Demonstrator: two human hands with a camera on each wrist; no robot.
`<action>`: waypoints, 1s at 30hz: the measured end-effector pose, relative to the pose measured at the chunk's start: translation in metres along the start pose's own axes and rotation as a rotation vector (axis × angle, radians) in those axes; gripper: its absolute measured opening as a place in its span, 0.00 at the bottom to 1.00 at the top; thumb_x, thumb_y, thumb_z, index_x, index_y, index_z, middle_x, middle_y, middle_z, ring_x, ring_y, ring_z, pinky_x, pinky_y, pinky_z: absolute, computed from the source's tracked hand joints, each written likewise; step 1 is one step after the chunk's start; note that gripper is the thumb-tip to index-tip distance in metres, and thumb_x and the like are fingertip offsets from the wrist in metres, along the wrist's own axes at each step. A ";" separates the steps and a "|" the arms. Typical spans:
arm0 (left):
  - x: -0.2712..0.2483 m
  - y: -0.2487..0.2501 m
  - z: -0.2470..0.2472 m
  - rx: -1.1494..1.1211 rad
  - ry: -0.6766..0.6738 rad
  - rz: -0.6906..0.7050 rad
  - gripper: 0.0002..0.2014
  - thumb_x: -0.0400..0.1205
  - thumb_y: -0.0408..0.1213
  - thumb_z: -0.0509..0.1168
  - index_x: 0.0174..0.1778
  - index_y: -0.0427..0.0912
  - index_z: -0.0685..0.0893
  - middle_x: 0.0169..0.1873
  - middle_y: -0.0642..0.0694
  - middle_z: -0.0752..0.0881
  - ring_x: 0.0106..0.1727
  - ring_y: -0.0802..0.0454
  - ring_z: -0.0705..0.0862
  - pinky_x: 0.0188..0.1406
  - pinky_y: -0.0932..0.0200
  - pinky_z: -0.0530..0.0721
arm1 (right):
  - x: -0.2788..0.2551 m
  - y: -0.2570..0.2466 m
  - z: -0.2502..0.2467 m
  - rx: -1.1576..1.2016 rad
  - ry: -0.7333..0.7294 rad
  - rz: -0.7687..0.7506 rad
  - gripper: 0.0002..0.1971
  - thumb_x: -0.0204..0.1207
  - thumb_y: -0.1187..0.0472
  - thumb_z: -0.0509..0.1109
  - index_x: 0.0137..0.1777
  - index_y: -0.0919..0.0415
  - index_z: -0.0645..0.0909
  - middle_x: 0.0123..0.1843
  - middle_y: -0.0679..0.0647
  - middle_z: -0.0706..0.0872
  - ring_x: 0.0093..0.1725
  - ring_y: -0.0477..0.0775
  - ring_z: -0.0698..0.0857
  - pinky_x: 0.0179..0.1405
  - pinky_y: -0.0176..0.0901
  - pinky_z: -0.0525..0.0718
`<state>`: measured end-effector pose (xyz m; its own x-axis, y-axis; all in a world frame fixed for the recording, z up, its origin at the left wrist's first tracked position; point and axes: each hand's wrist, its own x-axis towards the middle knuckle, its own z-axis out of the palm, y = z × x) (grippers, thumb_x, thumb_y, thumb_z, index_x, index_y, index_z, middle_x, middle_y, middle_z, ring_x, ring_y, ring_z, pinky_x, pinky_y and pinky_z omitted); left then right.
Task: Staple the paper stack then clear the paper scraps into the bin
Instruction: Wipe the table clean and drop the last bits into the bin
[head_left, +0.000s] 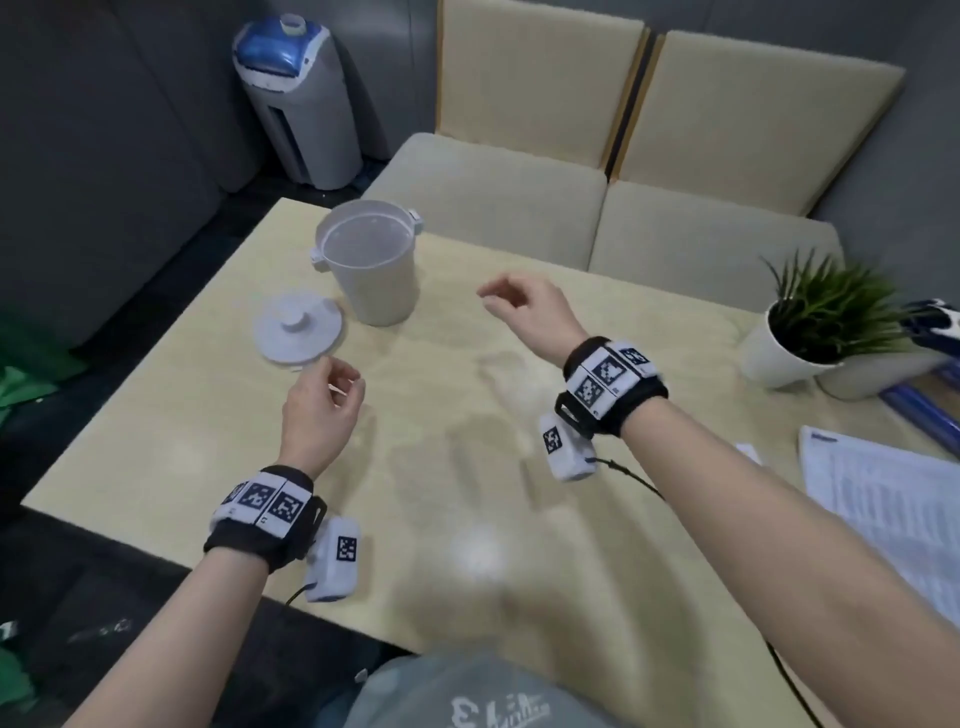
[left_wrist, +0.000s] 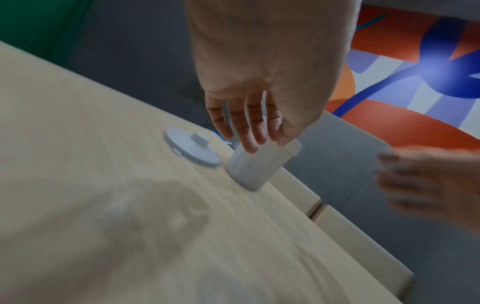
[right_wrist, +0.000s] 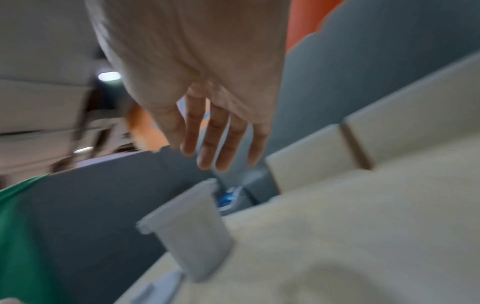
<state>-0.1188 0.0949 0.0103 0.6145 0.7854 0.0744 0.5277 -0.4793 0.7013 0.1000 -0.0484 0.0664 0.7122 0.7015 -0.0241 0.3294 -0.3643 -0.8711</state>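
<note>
Fingers (left_wrist: 249, 131) of both hands hang loose, empty — lid (head_left: 298, 326) beside bin (head_left: 371, 260); plant (head_left: 826, 317) well right.

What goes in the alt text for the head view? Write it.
Two bare hands, left hand and right hand, hover empty over a pale table near an open white bin, its lid lying beside it.
</note>
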 end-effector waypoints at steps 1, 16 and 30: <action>-0.005 0.004 0.009 -0.002 -0.026 0.009 0.03 0.79 0.35 0.67 0.45 0.41 0.81 0.40 0.46 0.85 0.37 0.47 0.82 0.46 0.51 0.79 | -0.026 0.027 -0.009 0.013 0.015 0.096 0.05 0.74 0.63 0.71 0.49 0.58 0.86 0.45 0.49 0.88 0.47 0.50 0.85 0.53 0.41 0.81; -0.043 0.055 0.088 -0.061 -0.283 0.156 0.02 0.80 0.33 0.65 0.45 0.41 0.82 0.41 0.45 0.85 0.35 0.50 0.80 0.41 0.57 0.76 | -0.166 0.140 0.024 -0.390 0.049 0.413 0.05 0.69 0.55 0.72 0.44 0.48 0.83 0.40 0.45 0.77 0.46 0.51 0.80 0.53 0.47 0.78; -0.047 0.049 0.089 -0.043 -0.348 0.172 0.03 0.80 0.32 0.64 0.45 0.41 0.82 0.41 0.46 0.84 0.34 0.49 0.80 0.40 0.57 0.75 | -0.145 0.128 0.022 -0.494 -0.014 0.499 0.05 0.76 0.62 0.68 0.47 0.59 0.86 0.53 0.54 0.89 0.53 0.58 0.86 0.47 0.44 0.80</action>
<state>-0.0695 0.0001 -0.0220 0.8580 0.5115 -0.0465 0.3790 -0.5694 0.7295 0.0256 -0.1831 -0.0524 0.8446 0.3845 -0.3725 0.2104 -0.8782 -0.4296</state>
